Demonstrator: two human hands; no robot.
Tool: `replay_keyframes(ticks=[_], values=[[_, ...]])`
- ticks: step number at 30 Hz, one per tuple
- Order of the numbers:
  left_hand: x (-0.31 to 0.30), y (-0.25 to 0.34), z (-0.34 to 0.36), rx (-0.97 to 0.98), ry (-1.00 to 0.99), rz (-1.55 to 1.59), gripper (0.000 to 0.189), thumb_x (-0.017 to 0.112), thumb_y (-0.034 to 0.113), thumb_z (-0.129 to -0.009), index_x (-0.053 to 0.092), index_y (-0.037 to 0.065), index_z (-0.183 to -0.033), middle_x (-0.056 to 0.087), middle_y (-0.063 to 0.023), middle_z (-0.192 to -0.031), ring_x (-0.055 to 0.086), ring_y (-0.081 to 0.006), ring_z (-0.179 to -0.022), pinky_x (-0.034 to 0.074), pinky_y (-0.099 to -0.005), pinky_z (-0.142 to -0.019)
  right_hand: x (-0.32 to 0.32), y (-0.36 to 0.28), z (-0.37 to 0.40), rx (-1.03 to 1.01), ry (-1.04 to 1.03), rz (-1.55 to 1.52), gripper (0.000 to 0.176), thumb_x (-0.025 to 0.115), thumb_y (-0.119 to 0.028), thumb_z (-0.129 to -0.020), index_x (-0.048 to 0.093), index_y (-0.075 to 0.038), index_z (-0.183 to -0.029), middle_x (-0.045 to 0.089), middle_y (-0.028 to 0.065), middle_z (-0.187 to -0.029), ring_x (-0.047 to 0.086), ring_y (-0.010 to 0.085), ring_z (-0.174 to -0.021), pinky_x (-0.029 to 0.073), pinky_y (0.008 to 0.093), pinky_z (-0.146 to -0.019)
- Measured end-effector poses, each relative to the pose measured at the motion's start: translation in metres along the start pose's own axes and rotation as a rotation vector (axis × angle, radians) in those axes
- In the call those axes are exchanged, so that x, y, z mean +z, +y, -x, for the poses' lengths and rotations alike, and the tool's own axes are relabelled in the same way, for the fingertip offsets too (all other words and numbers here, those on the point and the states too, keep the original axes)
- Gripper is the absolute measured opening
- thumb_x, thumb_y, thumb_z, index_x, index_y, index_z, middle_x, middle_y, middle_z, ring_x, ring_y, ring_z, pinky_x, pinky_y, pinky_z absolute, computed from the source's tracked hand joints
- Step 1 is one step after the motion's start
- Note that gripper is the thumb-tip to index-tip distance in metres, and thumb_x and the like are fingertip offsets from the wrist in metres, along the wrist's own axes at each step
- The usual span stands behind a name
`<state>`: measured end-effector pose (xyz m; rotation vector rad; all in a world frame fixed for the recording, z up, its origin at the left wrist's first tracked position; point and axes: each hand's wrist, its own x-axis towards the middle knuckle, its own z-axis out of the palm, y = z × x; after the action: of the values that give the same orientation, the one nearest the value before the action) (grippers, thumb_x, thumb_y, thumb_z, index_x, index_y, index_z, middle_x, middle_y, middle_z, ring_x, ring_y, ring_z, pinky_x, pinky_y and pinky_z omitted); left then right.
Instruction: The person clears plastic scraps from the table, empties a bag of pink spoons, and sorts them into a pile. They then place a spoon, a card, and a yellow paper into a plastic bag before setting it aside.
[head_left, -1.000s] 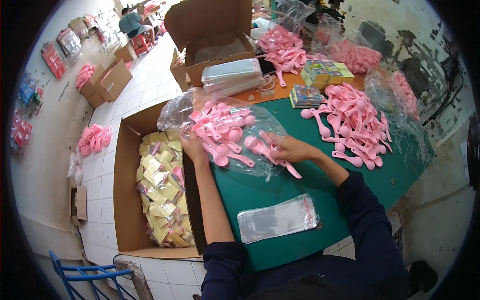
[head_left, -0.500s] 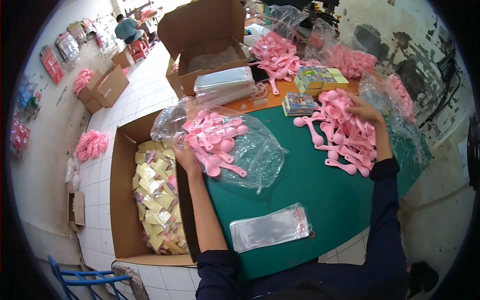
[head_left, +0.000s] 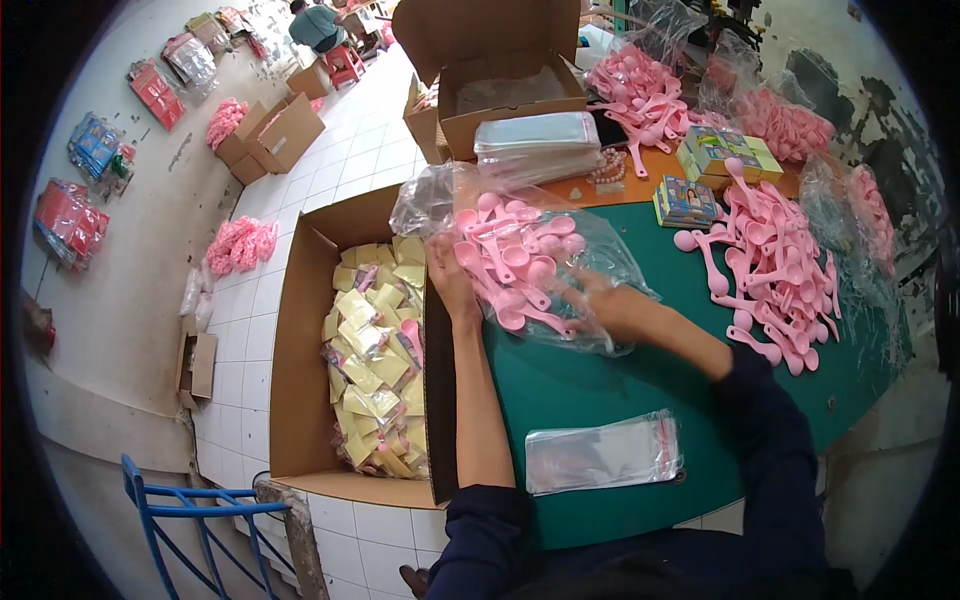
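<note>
Pink plastic spoons [head_left: 512, 256] lie in a heap with a clear plastic bag [head_left: 622, 262] around them, on the green table top. At the heap's left side my left hand [head_left: 452, 278] grips the bag, its fingertips partly hidden by plastic and spoons. My right hand [head_left: 612, 303] reaches to the heap's right side, fingers apart and slightly blurred, by the spoons and the bag film. A larger loose pile of pink spoons [head_left: 775, 250] sits further right. Closer to me rests a stack of clear flat sleeves [head_left: 602, 455].
An open carton [head_left: 288, 400] at the left holds many packed yellow-card pieces. Behind are another open box [head_left: 515, 115], stacked clear bags [head_left: 535, 145], small card stacks [head_left: 685, 203] and more bagged spoons. A blue metal frame [head_left: 200, 510] stands lower left. A person [head_left: 315, 27] sits far back.
My right hand has moved left from the loose spoon pile to the bagged heap. My left hand stays at the bag. The whole view has shifted, so the scene sits further right.
</note>
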<state>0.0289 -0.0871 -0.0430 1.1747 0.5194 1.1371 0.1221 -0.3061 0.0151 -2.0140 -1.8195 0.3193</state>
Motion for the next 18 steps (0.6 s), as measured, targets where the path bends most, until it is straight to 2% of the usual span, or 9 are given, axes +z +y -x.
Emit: replay_keyframes(ticks=[2, 5, 8, 11, 13, 14, 15, 18], values=[[0.000, -0.002, -0.001, -0.047, -0.034, 0.018, 0.024, 0.043, 0.029, -0.096, 0.048, 0.007, -0.103, 0.050, -0.0020, -0.089, 0.053, -0.0151, -0.092, 0.044, -0.0269, -0.075, 0.001, 0.011, -0.037, -0.130, 0.169, 0.241, 0.064, 0.061, -0.036, -0.078, 0.038, -0.017, -0.135, 0.032, 0.0208, -0.138, 0.033, 0.0398, -0.125, 0.029, 0.0444, -0.104], [0.010, 0.015, 0.006, -0.130, 0.007, 0.184, 0.024, 0.041, 0.031, -0.096, 0.047, 0.009, -0.101, 0.051, -0.0031, -0.093, 0.052, -0.0173, -0.096, 0.044, -0.0277, -0.077, 0.012, 0.008, -0.072, -0.154, 0.253, 0.116, 0.067, 0.065, -0.043, -0.071, 0.044, -0.017, -0.129, 0.037, 0.0226, -0.132, 0.033, 0.0402, -0.124, 0.027, 0.0479, -0.104], [0.006, 0.008, 0.001, -0.123, 0.026, 0.314, 0.025, 0.038, 0.034, -0.097, 0.045, 0.011, -0.102, 0.054, -0.0056, -0.104, 0.052, -0.0196, -0.101, 0.045, -0.0307, -0.080, 0.018, 0.003, -0.079, -0.067, 0.156, 0.302, 0.058, 0.066, -0.035, -0.070, 0.049, -0.016, -0.122, 0.043, 0.0231, -0.123, 0.038, 0.0413, -0.118, 0.032, 0.0486, -0.099], [-0.001, 0.003, -0.003, -0.157, 0.072, 0.358, 0.028, 0.034, 0.038, -0.097, 0.041, 0.012, -0.104, 0.054, -0.0088, -0.115, 0.051, -0.0216, -0.108, 0.044, -0.0365, -0.085, 0.016, 0.005, -0.056, -0.100, 0.066, 0.286, 0.049, 0.065, -0.026, -0.068, 0.053, -0.014, -0.115, 0.047, 0.0224, -0.116, 0.041, 0.0402, -0.113, 0.034, 0.0493, -0.095], [0.000, 0.006, -0.003, -0.195, 0.107, 0.329, 0.031, 0.029, 0.041, -0.098, 0.038, 0.013, -0.107, 0.052, -0.0118, -0.122, 0.050, -0.0244, -0.113, 0.041, -0.0428, -0.090, 0.015, 0.010, -0.026, -0.219, 0.112, 0.221, 0.046, 0.065, -0.022, -0.069, 0.053, -0.011, -0.113, 0.044, 0.0215, -0.119, 0.041, 0.0409, -0.113, 0.034, 0.0498, -0.094], [0.002, 0.007, -0.003, -0.191, 0.106, 0.323, 0.031, 0.028, 0.041, -0.098, 0.038, 0.013, -0.106, 0.051, -0.0121, -0.123, 0.050, -0.0247, -0.114, 0.041, -0.0429, -0.090, 0.016, 0.010, -0.011, -0.276, 0.135, 0.189, 0.045, 0.065, -0.019, -0.070, 0.053, -0.010, -0.112, 0.042, 0.0210, -0.120, 0.040, 0.0412, -0.113, 0.034, 0.0501, -0.094], [0.001, 0.005, -0.003, -0.186, 0.104, 0.318, 0.031, 0.028, 0.041, -0.098, 0.038, 0.013, -0.106, 0.051, -0.0124, -0.124, 0.049, -0.0251, -0.114, 0.041, -0.0431, -0.091, 0.004, -0.005, 0.006, -0.218, 0.136, 0.260, 0.046, 0.067, -0.020, -0.069, 0.053, -0.010, -0.111, 0.043, 0.0219, -0.117, 0.042, 0.0400, -0.111, 0.034, 0.0498, -0.093], [0.001, 0.003, -0.004, -0.180, 0.086, 0.338, 0.029, 0.027, 0.038, -0.098, 0.038, 0.012, -0.106, 0.047, -0.0171, -0.126, 0.047, -0.0280, -0.117, 0.039, -0.0438, -0.094, -0.012, -0.008, 0.036, -0.224, 0.026, -0.039, 0.047, 0.064, -0.019, -0.070, 0.050, -0.010, -0.113, 0.044, 0.0222, -0.117, 0.043, 0.0391, -0.108, 0.035, 0.0501, -0.091]])
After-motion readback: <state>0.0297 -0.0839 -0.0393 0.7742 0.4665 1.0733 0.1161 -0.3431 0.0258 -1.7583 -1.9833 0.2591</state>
